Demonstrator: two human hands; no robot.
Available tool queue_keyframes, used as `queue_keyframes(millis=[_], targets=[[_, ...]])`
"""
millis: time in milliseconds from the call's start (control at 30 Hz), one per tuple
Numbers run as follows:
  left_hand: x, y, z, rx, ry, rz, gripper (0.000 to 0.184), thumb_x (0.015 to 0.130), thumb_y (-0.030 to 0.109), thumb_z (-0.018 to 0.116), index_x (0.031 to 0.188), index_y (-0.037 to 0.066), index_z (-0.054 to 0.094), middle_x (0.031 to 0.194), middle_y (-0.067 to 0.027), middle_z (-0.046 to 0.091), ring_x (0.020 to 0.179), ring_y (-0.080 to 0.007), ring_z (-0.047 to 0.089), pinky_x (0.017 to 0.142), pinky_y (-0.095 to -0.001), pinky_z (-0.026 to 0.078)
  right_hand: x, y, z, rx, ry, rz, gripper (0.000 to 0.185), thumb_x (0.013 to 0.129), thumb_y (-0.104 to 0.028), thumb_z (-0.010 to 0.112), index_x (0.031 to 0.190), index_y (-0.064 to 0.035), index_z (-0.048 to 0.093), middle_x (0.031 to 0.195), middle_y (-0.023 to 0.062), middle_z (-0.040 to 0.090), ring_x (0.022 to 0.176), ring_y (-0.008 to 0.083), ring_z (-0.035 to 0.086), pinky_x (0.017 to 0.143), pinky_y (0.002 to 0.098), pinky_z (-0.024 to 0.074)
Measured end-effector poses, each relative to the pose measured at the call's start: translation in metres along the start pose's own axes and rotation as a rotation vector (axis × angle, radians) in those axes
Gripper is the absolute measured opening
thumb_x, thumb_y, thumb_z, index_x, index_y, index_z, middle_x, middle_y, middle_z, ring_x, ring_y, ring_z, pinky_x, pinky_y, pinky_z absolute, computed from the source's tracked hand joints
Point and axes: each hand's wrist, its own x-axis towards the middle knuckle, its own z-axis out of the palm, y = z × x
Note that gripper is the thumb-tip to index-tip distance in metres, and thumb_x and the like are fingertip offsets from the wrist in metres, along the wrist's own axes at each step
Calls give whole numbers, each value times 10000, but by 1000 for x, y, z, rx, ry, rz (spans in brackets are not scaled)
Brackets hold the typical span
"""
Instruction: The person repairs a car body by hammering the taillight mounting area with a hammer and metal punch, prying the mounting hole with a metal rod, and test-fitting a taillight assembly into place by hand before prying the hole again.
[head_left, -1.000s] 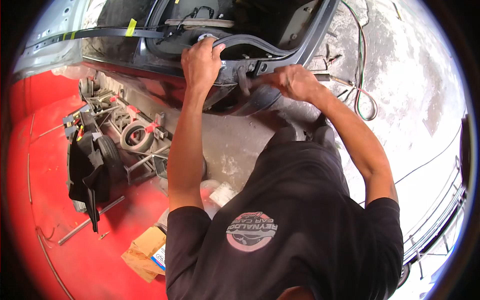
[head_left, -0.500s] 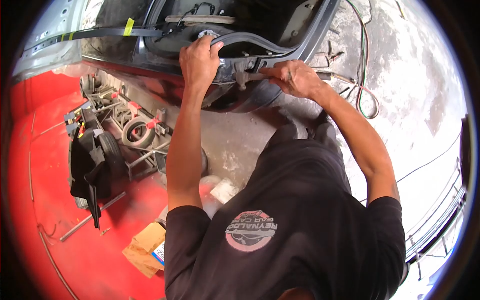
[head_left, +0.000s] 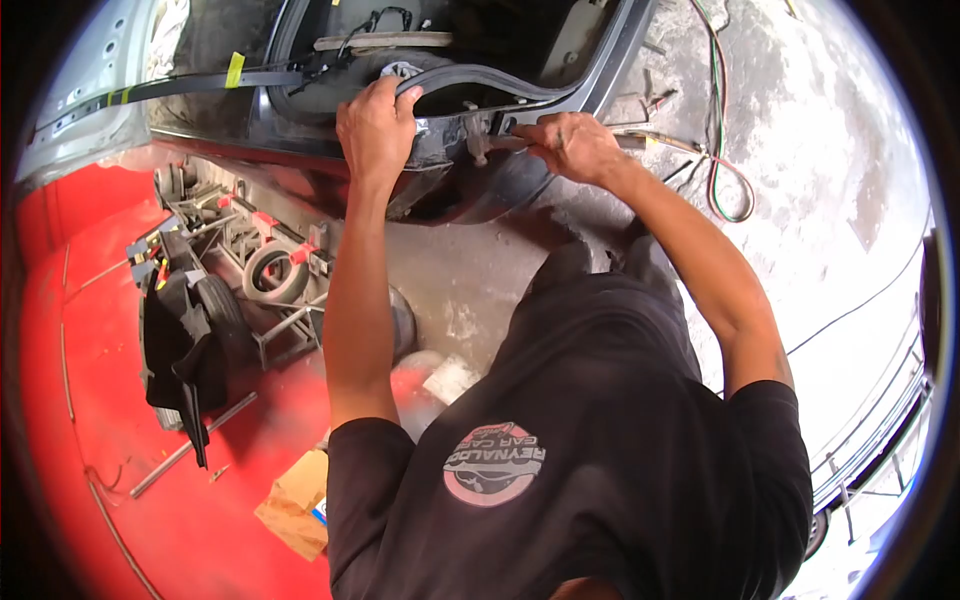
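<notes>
My left hand (head_left: 377, 128) is closed on the end of a dark rubber seal (head_left: 470, 75), which curves along the edge of a car body opening (head_left: 590, 95). To its right, my right hand (head_left: 572, 145) grips the handle of a hammer (head_left: 478, 140). The hammer's head is beside the dark metal panel, just below the seal; whether it touches the metal I cannot tell. A light strip (head_left: 385, 41) lies inside the opening near some black wiring.
Hoses (head_left: 716, 150) and a torch-like tool lie on the concrete at right. At left are metal frames, a small tyre (head_left: 275, 272), a black plastic part (head_left: 178, 345) and a cardboard box (head_left: 295, 505) on the red floor. Yellow tape (head_left: 235, 70) marks a dark bar.
The hammer, blurred a second ago, now shows more clearly beside the panel. Both hands and the car body have shifted slightly left in view. Both grips look the same.
</notes>
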Motion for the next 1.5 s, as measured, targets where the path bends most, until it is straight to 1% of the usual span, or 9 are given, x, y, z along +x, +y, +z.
queue_keyframes(millis=[367,467,867,1067,1167,1200,1300,1400,1500], targets=[[0,0,2,29,0,5,234,898,269,716,961,44,709,915,-157,727,834,-385,664,778,-475,454,-4,1,-3,72,3,18,366,904,-208,680,1267,-162,690,1008,125,721,925,366,694,803,459,572],[2,-1,2,16,0,17,235,901,273,717,956,44,707,904,-158,725,829,-386,663,777,-472,453,-1,5,-3,71,-55,-46,274,948,-264,616,1200,-176,680,985,121,714,925,337,696,826,460,575],[1,0,3,9,7,9,236,898,277,724,968,51,715,905,-154,730,842,-380,667,793,-472,459,-2,3,8,138,45,35,281,941,-272,625,1190,-157,687,991,139,711,968,349,688,847,477,567],[0,-3,6,-10,7,3,232,893,270,730,982,56,725,927,-150,737,862,-372,675,811,-467,462,5,25,8,38,-138,155,263,926,-245,630,1163,-154,700,1021,137,714,991,339,691,893,440,563],[2,-2,4,15,3,-2,242,898,278,734,984,51,737,920,-168,735,854,-399,691,780,-475,514,8,27,22,18,-66,124,237,920,-239,624,1123,-161,716,973,133,719,963,336,699,875,438,570],[1,-3,5,18,4,5,238,896,275,734,987,54,735,921,-161,736,857,-388,687,790,-470,500,5,25,23,18,88,42,226,918,-233,609,1105,-175,720,927,139,719,929,347,704,844,447,579],[2,-5,7,17,2,10,232,892,270,733,991,60,731,924,-147,739,865,-367,679,808,-460,471,6,34,8,56,-147,80,231,907,-236,612,1108,-177,710,976,151,715,949,353,700,841,452,580],[2,-3,6,3,-13,-15,235,891,273,736,988,59,732,930,-148,739,866,-370,678,807,-461,473,0,32,18,37,23,103,217,895,-233,621,1084,-164,701,986,155,711,942,360,700,838,455,581],[1,-4,6,8,-13,-17,234,891,273,737,985,59,731,930,-147,738,867,-373,677,810,-463,474,1,29,15,71,-16,70,188,897,-235,620,1046,-148,695,968,152,711,920,361,701,826,450,584]])
